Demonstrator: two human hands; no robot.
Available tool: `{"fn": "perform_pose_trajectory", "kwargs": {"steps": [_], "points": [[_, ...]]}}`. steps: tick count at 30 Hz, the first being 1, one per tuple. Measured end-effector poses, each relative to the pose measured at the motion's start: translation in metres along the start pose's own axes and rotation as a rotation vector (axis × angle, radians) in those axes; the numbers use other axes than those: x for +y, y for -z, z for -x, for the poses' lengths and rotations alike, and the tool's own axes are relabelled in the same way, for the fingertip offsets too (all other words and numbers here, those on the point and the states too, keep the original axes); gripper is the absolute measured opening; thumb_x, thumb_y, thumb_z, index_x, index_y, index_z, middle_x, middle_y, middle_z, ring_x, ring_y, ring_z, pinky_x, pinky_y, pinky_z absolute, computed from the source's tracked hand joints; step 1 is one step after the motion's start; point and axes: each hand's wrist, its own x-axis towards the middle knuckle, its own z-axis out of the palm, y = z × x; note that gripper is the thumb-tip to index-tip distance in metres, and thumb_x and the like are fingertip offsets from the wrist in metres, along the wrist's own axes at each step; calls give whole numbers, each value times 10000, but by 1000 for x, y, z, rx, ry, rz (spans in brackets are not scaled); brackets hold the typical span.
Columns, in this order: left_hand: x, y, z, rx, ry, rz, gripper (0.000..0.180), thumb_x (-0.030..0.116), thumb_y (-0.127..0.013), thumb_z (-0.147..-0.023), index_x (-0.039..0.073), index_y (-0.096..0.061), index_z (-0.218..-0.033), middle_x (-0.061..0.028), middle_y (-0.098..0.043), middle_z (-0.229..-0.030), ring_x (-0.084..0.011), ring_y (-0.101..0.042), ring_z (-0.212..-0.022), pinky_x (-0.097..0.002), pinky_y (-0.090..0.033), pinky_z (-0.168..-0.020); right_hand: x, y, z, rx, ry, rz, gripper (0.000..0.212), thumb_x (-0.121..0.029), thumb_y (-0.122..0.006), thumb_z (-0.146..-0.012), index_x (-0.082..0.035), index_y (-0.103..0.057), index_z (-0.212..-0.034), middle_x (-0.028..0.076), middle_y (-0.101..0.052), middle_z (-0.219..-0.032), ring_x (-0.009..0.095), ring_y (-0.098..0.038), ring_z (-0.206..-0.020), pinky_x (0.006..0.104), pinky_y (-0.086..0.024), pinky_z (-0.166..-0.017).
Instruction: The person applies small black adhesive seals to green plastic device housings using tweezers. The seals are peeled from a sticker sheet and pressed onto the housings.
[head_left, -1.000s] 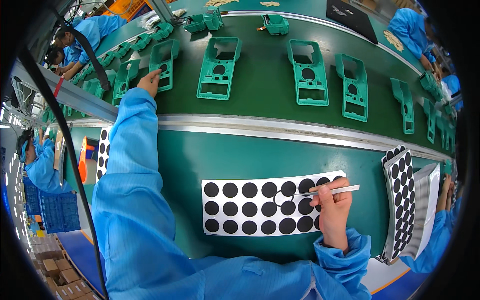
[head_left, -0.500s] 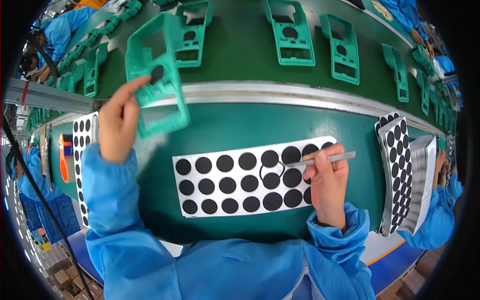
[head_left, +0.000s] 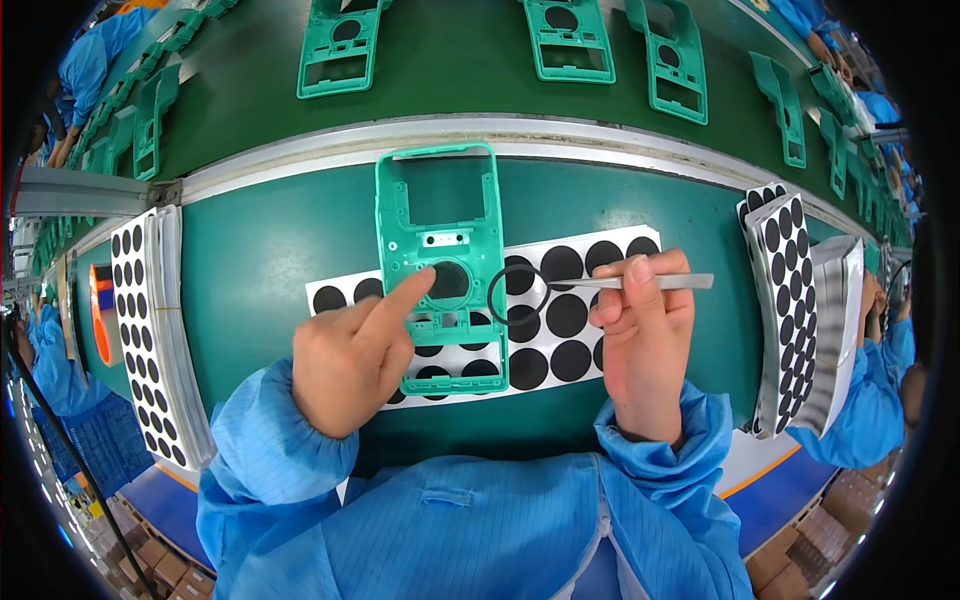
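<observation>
One forefinger, that of the left hand (head_left: pixel 345 365), lies across a green housing (head_left: pixel 478 250) near the worktop's (head_left: pixel 270 225) middle, its tip at the round dark opening. The other fingers curl by the housing's left side; with the thumb hidden, I cannot tell whether they clamp it. The right hand (head_left: pixel 650 350) has thumb and forefinger together on metal tweezers (head_left: pixel 595 283), whose points meet the right side of a black ring (head_left: pixel 490 300). The ring overlaps the housing's right side in view; whether they touch I cannot tell. Beneath lies a white sheet of black discs (head_left: pixel 548 343), toward the worktop's near edge.

With the ring gripped at just one spot, it could swivel or drop if the tweezers loosen, or snag on the housing's raised wall. The housing could tilt if the left forefinger presses unevenly, and its lower end could drag the sheet askew.

Toward the worktop's left edge lies one sheet stack (head_left: pixel 150 335), toward its right edge another stack (head_left: pixel 785 310). Past the metal rail (head_left: pixel 600 150) at the far edge, more green housings (head_left: pixel 570 45) lie on a dark green belt (head_left: pixel 450 95).
</observation>
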Motion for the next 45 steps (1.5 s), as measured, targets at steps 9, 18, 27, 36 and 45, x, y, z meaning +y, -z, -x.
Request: {"fn": "perform_pose_trajectory", "kwargs": {"steps": [9,18,27,36,45], "points": [[-14,6,-13,185,-181,5,505,151,-721,-627,66,-575,-1103,-130,-483,-1145,-294,-492,-955,-357,-427,-726,22,-24,14,-76,325,260,181,12,-553,-832,-14,-389,-903,156,-582,-816,120,-568,-623,222,-495,-576],[-21,1,-14,3,-176,-8,669,350,-726,-606,62,-518,-1172,-125,-450,-1238,-333,-448,-1120,-407,-350,-848,39,-24,14,-185,341,318,199,67,-532,-820,-11,-381,-923,178,-569,-878,121,-575,-650,202,-489,-581],[-23,1,-14,-4,-178,-9,670,387,-723,-601,59,-527,-1152,-116,-461,-1234,-318,-449,-1138,-394,-344,-843,41,-24,13,-189,333,338,197,65,-534,-820,-4,-384,-928,184,-570,-873,119,-575,-641,188,-479,-562],[-23,0,-12,-3,-171,-9,650,381,-723,-606,63,-535,-1142,-114,-460,-1237,-316,-447,-1142,-393,-344,-846,42,-24,15,-209,349,348,199,45,-551,-822,2,-391,-931,187,-576,-881,112,-565,-632,183,-471,-552],[-23,0,-13,2,-170,-4,645,370,-729,-598,64,-541,-1135,-112,-459,-1239,-313,-447,-1142,-390,-343,-847,43,-26,14,-201,364,341,192,46,-553,-821,2,-401,-930,185,-574,-875,105,-554,-631,185,-467,-563]]}}
